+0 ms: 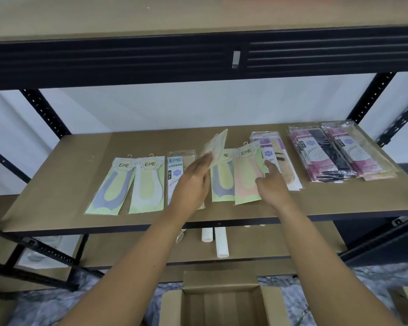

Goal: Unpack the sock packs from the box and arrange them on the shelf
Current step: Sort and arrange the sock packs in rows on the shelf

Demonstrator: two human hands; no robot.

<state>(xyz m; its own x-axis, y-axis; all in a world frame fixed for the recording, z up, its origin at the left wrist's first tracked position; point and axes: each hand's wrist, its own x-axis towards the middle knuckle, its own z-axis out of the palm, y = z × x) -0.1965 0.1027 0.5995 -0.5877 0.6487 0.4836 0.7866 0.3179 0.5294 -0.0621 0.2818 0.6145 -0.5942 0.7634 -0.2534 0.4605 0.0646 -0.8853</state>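
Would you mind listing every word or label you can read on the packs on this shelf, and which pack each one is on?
"ENE": leftmost green pack
"ENE": white-sock pack beside it
"ENE" and "STOCKING": blue-labelled pack
"ENE": peach-sock pack under the right hand
"ENE", faint: the two pink packs at right
The pack lifted in the left hand and all smaller print: too blurred to read.

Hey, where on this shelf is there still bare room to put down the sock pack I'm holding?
The shelf is bare left of the leftmost green pack, and along the back behind the row. A narrow strip separates the beige pack from the pink stacks. The middle, around both hands, is crowded.
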